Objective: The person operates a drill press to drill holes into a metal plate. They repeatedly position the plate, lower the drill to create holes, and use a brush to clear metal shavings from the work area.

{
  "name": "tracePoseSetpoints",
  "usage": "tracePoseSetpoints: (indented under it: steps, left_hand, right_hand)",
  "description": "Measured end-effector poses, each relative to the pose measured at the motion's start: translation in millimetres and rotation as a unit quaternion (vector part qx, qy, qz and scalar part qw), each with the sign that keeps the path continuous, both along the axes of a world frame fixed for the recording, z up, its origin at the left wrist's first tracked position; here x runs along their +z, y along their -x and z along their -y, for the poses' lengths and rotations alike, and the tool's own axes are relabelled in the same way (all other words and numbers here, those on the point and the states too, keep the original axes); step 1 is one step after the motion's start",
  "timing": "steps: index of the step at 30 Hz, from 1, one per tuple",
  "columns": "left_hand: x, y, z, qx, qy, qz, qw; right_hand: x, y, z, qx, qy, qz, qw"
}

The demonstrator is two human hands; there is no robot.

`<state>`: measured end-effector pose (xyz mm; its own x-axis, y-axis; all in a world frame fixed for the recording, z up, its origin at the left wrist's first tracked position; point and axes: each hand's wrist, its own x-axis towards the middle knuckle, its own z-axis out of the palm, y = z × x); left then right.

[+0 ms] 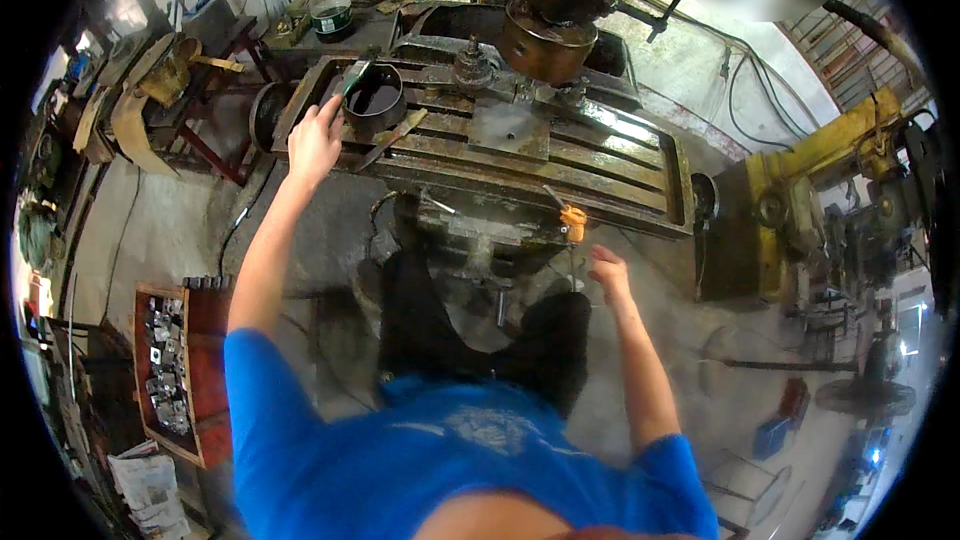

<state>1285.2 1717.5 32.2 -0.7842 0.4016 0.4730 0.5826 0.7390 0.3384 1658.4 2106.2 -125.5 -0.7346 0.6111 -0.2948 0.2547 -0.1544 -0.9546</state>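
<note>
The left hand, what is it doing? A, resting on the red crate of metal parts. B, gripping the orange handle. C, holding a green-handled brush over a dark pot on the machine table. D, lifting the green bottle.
C: the left hand grips a brush whose tip points into the pot on the machine table; the right hand is just below the orange handle, not clearly touching it.

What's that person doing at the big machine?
A person in a blue shirt stands at a milling machine table. The left hand holds a brush dipped into a black pot on the table. The right hand hangs open just below an orange handle, not touching it.
</note>
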Motion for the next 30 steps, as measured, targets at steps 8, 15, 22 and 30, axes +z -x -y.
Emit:
tracePoseSetpoints:
  steps: [8, 15, 22, 30]
  left_hand:
    - [-1.8, -3.4, 9.6, -0.044, 0.054, 0.005, 0.998]
    - [33.4, -37.9, 28.9, -0.006, 0.014, -0.023, 1.0]
    - [52.2, -80.6, 49.6, -0.03, -0.023, 0.037, 0.999]
    - [48.8, -88.6, 71.0, -0.035, -0.016, 0.032, 0.999]
  right_hand:
    - [-8.5, 49.3, 22.3, 0.035, -0.103, -0.007, 0.994]
    - [64.2, 53.6, 52.5, 0.076, -0.328, 0.084, 0.938]
    - [211.1, 33.8, 90.5, 0.233, -0.302, 0.076, 0.921]
    - [221.7, 75.2, 90.4, 0.252, -0.627, 0.277, 0.683]
